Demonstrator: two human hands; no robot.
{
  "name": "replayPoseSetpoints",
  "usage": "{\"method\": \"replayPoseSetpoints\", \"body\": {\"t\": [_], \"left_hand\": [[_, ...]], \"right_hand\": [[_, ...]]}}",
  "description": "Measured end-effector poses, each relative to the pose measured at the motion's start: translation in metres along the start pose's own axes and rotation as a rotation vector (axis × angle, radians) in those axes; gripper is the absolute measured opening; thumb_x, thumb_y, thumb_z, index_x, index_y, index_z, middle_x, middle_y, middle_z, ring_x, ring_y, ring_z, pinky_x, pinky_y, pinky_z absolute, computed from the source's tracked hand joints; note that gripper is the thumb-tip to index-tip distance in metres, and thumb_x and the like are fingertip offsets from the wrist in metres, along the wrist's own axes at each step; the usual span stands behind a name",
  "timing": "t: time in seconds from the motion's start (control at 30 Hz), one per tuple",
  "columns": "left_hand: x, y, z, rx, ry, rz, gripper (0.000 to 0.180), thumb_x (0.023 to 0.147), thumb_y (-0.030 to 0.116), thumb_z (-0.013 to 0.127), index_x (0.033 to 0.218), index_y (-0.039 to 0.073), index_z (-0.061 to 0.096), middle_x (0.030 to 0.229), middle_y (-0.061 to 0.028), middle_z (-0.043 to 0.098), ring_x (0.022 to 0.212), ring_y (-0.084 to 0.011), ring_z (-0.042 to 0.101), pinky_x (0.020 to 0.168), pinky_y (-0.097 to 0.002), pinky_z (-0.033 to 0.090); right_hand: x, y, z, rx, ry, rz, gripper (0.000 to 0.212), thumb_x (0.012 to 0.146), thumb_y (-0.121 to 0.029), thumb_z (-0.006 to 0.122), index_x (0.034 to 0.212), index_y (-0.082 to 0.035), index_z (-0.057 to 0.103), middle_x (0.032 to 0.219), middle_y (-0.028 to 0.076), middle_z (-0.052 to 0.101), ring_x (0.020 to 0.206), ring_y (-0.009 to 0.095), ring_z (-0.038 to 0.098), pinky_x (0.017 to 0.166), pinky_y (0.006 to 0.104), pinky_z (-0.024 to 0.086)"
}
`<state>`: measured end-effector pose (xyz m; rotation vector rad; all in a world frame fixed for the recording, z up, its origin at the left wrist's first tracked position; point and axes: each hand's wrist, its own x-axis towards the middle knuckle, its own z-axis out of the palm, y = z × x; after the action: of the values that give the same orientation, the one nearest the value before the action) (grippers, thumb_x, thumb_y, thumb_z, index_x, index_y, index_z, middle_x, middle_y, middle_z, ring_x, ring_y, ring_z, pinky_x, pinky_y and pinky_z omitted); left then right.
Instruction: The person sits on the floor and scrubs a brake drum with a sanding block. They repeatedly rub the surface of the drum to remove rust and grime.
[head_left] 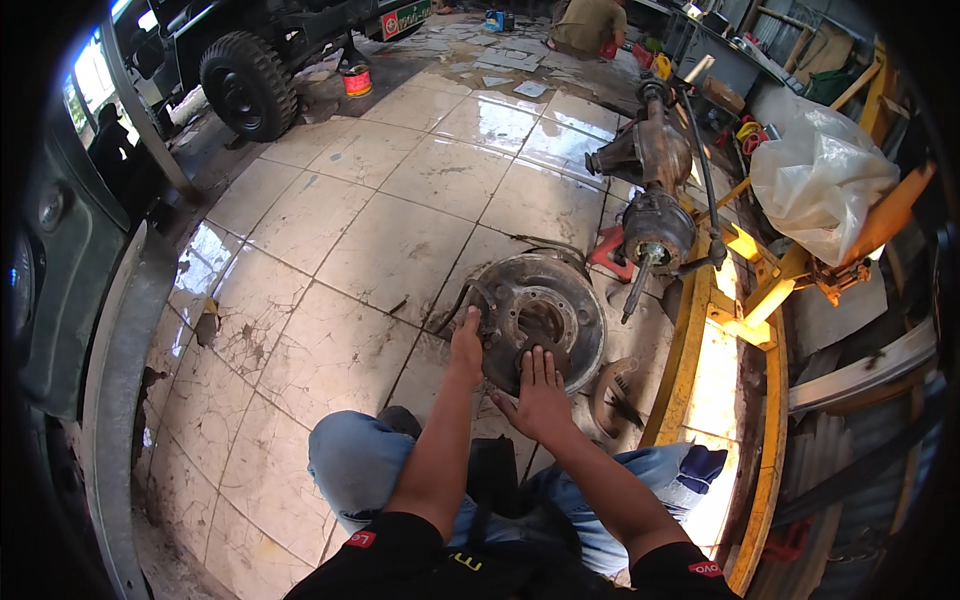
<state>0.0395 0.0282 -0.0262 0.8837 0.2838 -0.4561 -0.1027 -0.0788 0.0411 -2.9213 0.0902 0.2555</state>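
Brake plate [545,318] lies flat on the tiled floor [380,250], just before the seated person's knees. Left hand [467,347] clasps its rim, steadying it; right hand [541,392] presses down, fingers spread. Rusty axle [652,190] lies just beyond.

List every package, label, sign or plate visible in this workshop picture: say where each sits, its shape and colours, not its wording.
Plate: on the vehicle's rear, top centre; rectangular, green and red.
Can: floor beside the tyre; round, red with a pale band.
Plastic bag: right, over the yellow frame; bulging, whitish.
Box: floor, top centre; small, blue.
Sleeve patches: both sleeves; small, red.
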Motion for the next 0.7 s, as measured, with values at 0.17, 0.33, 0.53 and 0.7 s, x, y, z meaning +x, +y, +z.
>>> {"method": "replayPoseSetpoints", "body": {"t": [0.17, 0.33, 0.53, 0.7], "left_hand": [[-0.011, 0.008, 0.003, 0.098, 0.177, 0.032, 0.071, 0.097, 0.052, 0.051, 0.144, 0.000, 0.041, 0.141, -0.0167, 0.047, 0.125, -0.0285, 0.048, 0.102, -0.0410, 0.042], [-0.019, 0.011, 0.016, 0.215, 0.223, 0.064, 0.066, 0.099, 0.049, 0.049, 0.143, 0.000, 0.043, 0.141, -0.0148, 0.048, 0.126, -0.0273, 0.048, 0.102, -0.0416, 0.043], [-0.016, 0.005, 0.012, 0.213, 0.248, 0.023, 0.075, 0.096, 0.054, 0.050, 0.143, -0.003, 0.041, 0.142, -0.0191, 0.047, 0.127, -0.0314, 0.048, 0.103, -0.0414, 0.039], [-0.018, 0.017, 0.008, 0.198, 0.242, 0.058, 0.075, 0.096, 0.055, 0.050, 0.142, -0.004, 0.042, 0.142, -0.0207, 0.047, 0.128, -0.0336, 0.047, 0.104, -0.0413, 0.038]], "right_hand": [[-0.011, -0.011, -0.007, 0.007, -0.128, -0.046, 0.097, 0.092, -0.067, 0.043, 0.149, 0.008, 0.021, 0.157, 0.028, 0.016, 0.148, 0.040, 0.016, 0.117, 0.0509, 0.022], [-0.003, -0.004, -0.003, 0.039, 0.019, 0.023, 0.094, 0.092, -0.064, 0.045, 0.149, 0.007, 0.024, 0.157, 0.028, 0.019, 0.147, 0.040, 0.017, 0.115, 0.0528, 0.024], [-0.006, 0.002, -0.003, 0.001, 0.029, 0.005, 0.092, 0.093, -0.063, 0.043, 0.149, 0.007, 0.024, 0.157, 0.027, 0.020, 0.147, 0.040, 0.017, 0.115, 0.0524, 0.024], [-0.013, -0.012, -0.007, 0.029, -0.112, -0.057, 0.093, 0.093, -0.065, 0.041, 0.149, 0.007, 0.023, 0.157, 0.027, 0.018, 0.148, 0.040, 0.015, 0.116, 0.0515, 0.022]]}}
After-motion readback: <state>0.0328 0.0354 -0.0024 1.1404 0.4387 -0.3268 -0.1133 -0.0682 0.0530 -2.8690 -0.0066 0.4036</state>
